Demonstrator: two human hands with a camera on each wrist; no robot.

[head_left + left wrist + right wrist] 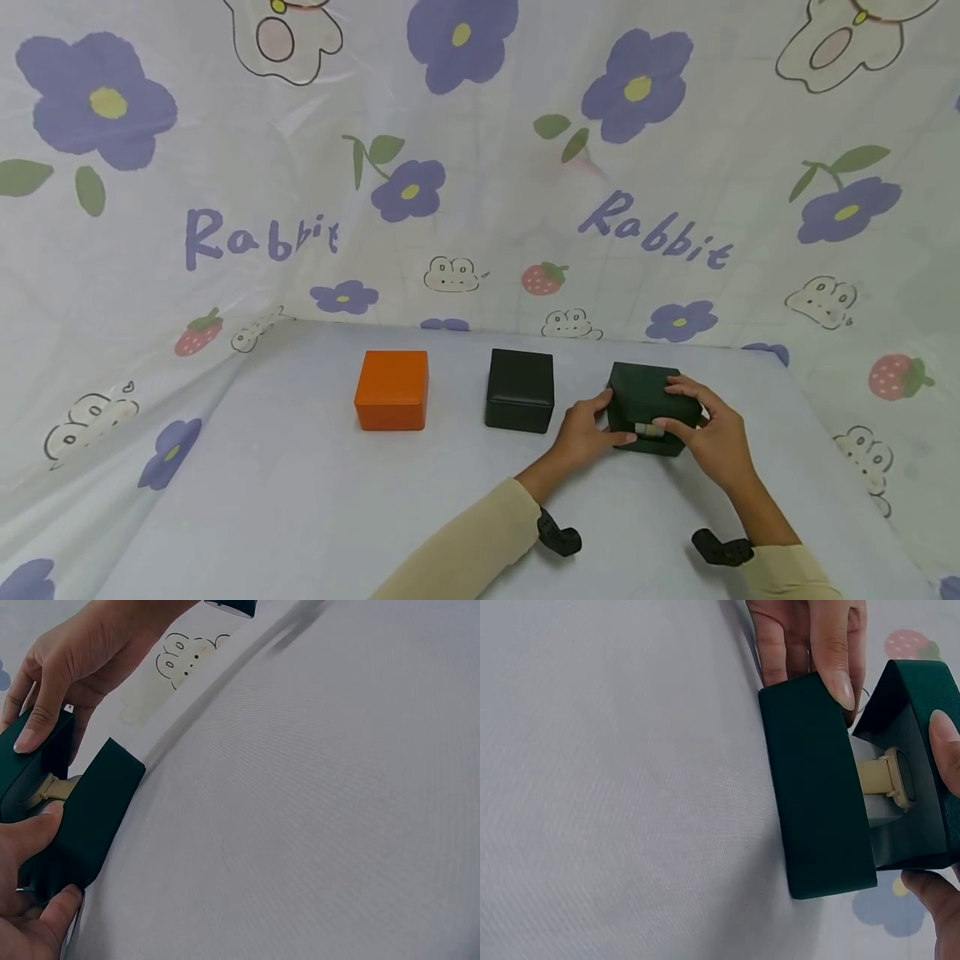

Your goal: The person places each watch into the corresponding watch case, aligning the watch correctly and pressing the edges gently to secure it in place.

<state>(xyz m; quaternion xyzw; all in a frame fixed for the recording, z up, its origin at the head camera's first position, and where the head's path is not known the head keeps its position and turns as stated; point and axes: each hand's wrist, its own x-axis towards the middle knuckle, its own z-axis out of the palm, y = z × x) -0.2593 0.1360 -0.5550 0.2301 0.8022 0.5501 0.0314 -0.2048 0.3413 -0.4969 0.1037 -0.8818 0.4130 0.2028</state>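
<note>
A dark green watch box (637, 390) stands partly open on the right of the table. Its lid (922, 694) is tilted up from the base (817, 787). Through the gap shows a wristwatch (897, 778) with a cream strap and a round case. My left hand (581, 433) holds the base at its left front corner, thumb on the front face. With thumb and fingers, my right hand (718, 437) grips the lid from the right. Part of the watch is hidden by the lid in the head view.
A black box (520, 390) stands to the left of the green one, and an orange box (392, 390) farther left. Both are closed. A white cloth (300, 517) covers the table. Behind it hangs a curtain (480, 133) printed with flowers and rabbits.
</note>
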